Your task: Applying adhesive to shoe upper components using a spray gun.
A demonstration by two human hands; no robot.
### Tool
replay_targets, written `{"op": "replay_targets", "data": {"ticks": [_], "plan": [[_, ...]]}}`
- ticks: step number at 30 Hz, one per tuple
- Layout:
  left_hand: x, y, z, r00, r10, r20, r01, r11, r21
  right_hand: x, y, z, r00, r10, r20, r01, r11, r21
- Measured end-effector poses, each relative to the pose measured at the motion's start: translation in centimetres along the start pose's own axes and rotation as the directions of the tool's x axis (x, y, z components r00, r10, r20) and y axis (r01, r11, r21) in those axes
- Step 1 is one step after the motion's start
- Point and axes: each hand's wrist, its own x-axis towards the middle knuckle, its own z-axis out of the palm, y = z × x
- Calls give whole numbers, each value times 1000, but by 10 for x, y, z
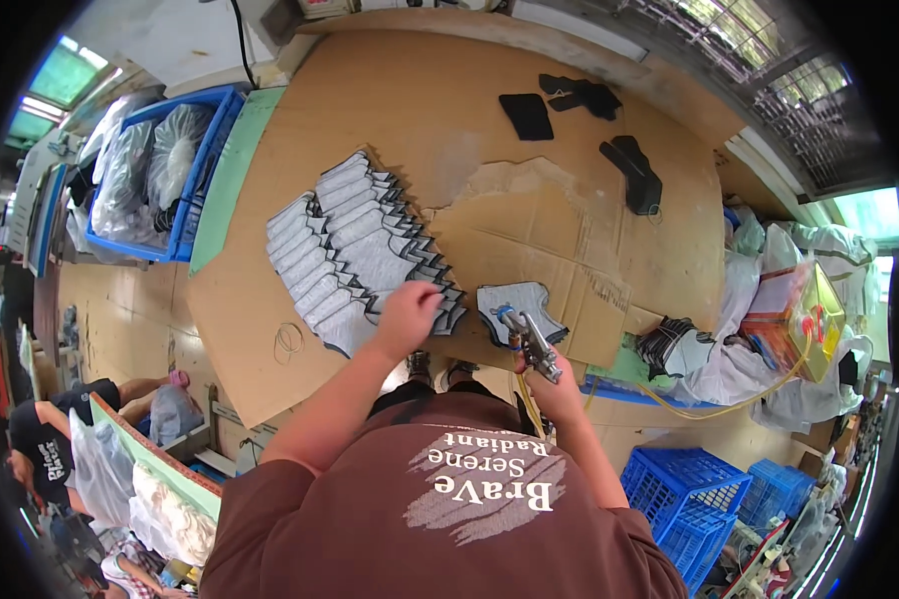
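Overlapping rows of grey, dark-edged fabric pieces (pixel 315 260) fan out across the brown cardboard table cover (pixel 390 100), left of centre. My left hand (pixel 408 319) is closed above the near right end of these rows; whether its fingers pinch anything is hidden. My right hand (pixel 557 391) grips a metal spray gun (pixel 537 354) with a hose running down from it. Under the gun's nozzle, a single grey cut piece (pixel 514 298) lies apart from the rows.
Black cut pieces (pixel 525 117) lie at the far right of the table. A thin cord loop (pixel 288 341) is at the near left. Beyond the left edge stands a blue crate (pixel 185 240) of bagged goods. A yellow container (pixel 819 324) and blue crates (pixel 674 479) occupy the right.
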Motion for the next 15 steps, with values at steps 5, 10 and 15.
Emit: {"op": "replay_targets", "data": {"ticks": [5,10,15], "plan": [[18,14,40,973,-141,185,175,967,-185,-1,-4,0,1000,7,-11,-7,999,38],[23,20,42,970,-156,185,178,978,-113,-3,1,-4,998,25,-50,-21,997,77],[24,23,40,974,-148,173,165,983,-85,-6,11,-16,990,28,-135,-19,997,69]]}}
